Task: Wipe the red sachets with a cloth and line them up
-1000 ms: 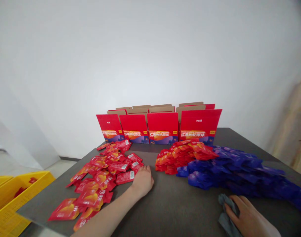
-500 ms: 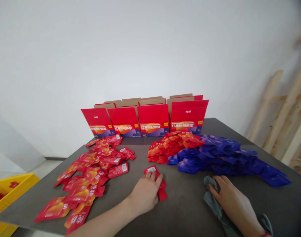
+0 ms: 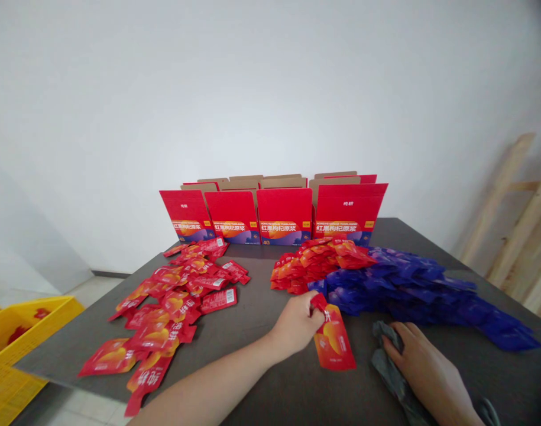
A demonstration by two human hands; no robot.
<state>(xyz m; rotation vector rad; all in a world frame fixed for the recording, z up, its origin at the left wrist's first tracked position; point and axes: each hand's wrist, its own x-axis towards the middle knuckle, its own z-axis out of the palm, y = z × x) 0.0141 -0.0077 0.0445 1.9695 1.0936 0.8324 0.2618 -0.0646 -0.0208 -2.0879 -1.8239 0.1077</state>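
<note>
My left hand pinches the top edge of a red and orange sachet, which hangs tilted just above the dark table. My right hand lies with fingers spread on a grey cloth at the near right. Loose red sachets are scattered to the left of my left hand. A stacked heap of red sachets and a larger heap of blue sachets lie beyond both hands.
Several open red cartons stand in a row at the table's far edge against the white wall. A yellow crate sits on the floor at the left. Wooden slats lean at the right.
My left hand drew a red sachet out of the scattered pile, slid it to the right across the table and lifted it by its top edge. My right hand stayed on the grey cloth.
</note>
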